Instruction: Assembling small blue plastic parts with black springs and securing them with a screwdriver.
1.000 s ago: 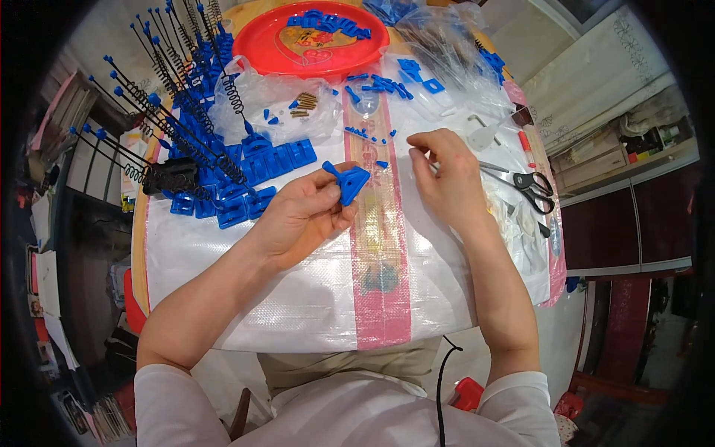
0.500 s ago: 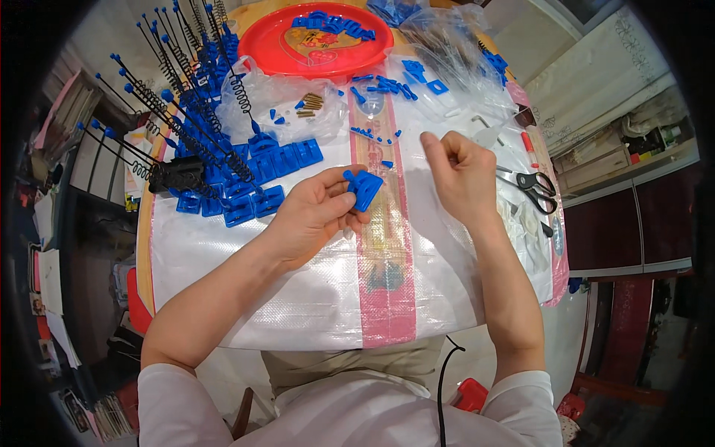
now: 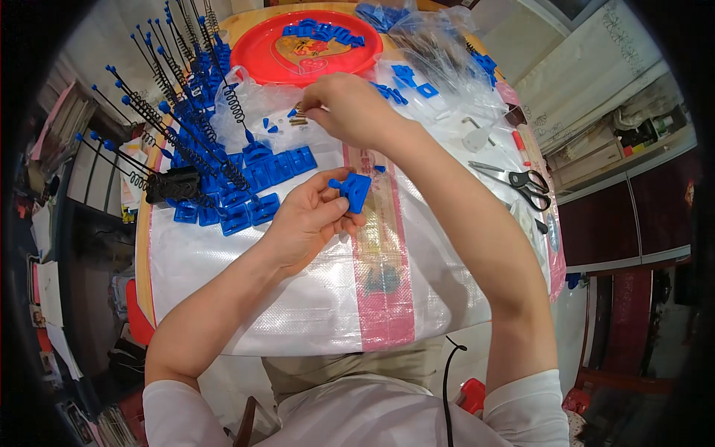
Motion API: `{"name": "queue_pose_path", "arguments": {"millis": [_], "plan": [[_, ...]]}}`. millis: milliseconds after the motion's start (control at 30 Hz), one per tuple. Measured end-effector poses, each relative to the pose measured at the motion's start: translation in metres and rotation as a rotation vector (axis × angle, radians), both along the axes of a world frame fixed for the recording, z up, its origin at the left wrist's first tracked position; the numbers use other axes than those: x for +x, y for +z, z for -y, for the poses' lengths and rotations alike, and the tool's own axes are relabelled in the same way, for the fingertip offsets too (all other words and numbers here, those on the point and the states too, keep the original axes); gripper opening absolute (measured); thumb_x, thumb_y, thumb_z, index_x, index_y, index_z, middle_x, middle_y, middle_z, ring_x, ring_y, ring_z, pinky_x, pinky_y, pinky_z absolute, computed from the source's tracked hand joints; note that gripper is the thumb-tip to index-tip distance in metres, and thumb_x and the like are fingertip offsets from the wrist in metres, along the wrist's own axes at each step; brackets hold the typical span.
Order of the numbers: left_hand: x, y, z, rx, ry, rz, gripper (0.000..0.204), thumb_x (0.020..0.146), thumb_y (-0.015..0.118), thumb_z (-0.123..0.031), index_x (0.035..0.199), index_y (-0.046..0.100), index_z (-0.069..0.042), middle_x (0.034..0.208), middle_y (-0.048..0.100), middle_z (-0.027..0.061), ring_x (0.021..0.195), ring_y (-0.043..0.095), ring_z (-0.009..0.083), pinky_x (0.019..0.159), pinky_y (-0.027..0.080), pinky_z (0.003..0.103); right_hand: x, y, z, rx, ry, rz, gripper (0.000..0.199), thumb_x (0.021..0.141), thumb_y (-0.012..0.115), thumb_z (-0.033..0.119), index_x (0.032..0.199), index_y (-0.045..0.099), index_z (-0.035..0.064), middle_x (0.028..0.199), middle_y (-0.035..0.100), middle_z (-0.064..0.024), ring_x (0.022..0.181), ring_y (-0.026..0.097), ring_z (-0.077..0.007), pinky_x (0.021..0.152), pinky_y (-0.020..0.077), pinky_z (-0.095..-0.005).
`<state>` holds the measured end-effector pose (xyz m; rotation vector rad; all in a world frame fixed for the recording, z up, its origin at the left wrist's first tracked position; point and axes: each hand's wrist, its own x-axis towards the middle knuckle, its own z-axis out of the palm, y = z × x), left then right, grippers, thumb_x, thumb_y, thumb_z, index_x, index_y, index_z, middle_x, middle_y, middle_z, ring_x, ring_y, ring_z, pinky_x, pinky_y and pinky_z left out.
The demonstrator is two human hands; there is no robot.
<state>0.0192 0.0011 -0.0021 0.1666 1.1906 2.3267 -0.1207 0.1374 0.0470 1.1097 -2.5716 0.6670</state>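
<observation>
Near the table's middle, my left hand (image 3: 316,212) pinches a small blue plastic part (image 3: 356,194), a flat plate with a raised knob at one side. Farther off, my right hand (image 3: 350,108) reaches across with curled fingers, its fingertips beside several short brass pins (image 3: 297,121) on clear plastic. What those fingers hold, if anything, is hidden. Small blue cone-shaped pieces (image 3: 272,129) lie close to the pins. Another little blue piece (image 3: 380,169) rests on the pink stripe beyond the held part.
At left stand blue bases (image 3: 279,170) and black springs on rods (image 3: 234,104) with blue tips. A red tray (image 3: 249,56) holding blue parts is at the back. To the right lie black-handled scissors (image 3: 529,186), a hex key (image 3: 477,127) and a red pen (image 3: 520,147).
My right hand has moved left and away from me, from the right of the stripe to the brass pins. The left hand keeps its blue part; the view has shifted slightly.
</observation>
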Motion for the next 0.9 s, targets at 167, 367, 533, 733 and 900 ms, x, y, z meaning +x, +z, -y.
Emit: {"name": "queue_pose_path", "arguments": {"millis": [167,367,533,733,900], "plan": [[0.000,-0.002,0.001,0.036,-0.013,0.025,0.046,0.097,0.054,-0.004,0.139,0.038,0.006,0.100,0.061,0.0130,0.085,0.064,0.0174,0.077,0.052,0.028,-0.013,0.000,0.034,0.261,-0.130,0.169,0.016,0.079,0.069,0.017,0.091,0.074,0.0065,0.087,0.072,-0.0144,0.086,0.069,-0.0305,0.078,0.0538,-0.0423],[-0.003,-0.008,0.003,0.091,-0.027,0.025,0.045,0.096,0.048,0.004,0.139,0.035,0.008,0.104,0.059,0.0155,0.089,0.065,0.0213,0.076,0.053,0.030,-0.026,-0.014,0.040,0.307,-0.191,0.178,0.016,0.076,0.070,0.017,0.088,0.075,0.0081,0.084,0.072,-0.0135,0.085,0.070,-0.0300,0.077,0.0547,-0.0422],[-0.001,-0.005,0.003,0.042,-0.015,0.019,0.047,0.096,0.053,-0.001,0.139,0.038,0.004,0.101,0.061,0.0130,0.086,0.064,0.0180,0.077,0.051,0.029,-0.027,-0.016,0.040,0.318,-0.170,0.179,0.017,0.075,0.069,0.015,0.089,0.075,0.0077,0.085,0.072,-0.0140,0.085,0.070,-0.0305,0.077,0.0548,-0.0424],[-0.001,-0.002,0.003,0.047,-0.022,0.018,0.047,0.094,0.053,0.001,0.139,0.039,0.004,0.099,0.062,0.0135,0.086,0.064,0.0177,0.077,0.051,0.029,-0.028,-0.014,0.043,0.320,-0.159,0.143,0.018,0.076,0.066,0.014,0.090,0.073,0.0056,0.087,0.071,-0.0168,0.084,0.069,-0.0341,0.076,0.0542,-0.0445],[-0.001,-0.001,0.004,0.063,-0.051,0.018,0.047,0.095,0.053,0.000,0.139,0.038,0.004,0.102,0.061,0.0137,0.087,0.064,0.0185,0.077,0.052,0.030,-0.006,0.003,0.016,0.040,-0.100,0.064,0.018,0.082,0.064,0.015,0.093,0.069,0.0010,0.086,0.070,-0.0179,0.080,0.068,-0.0357,0.073,0.0534,-0.0441]]}}
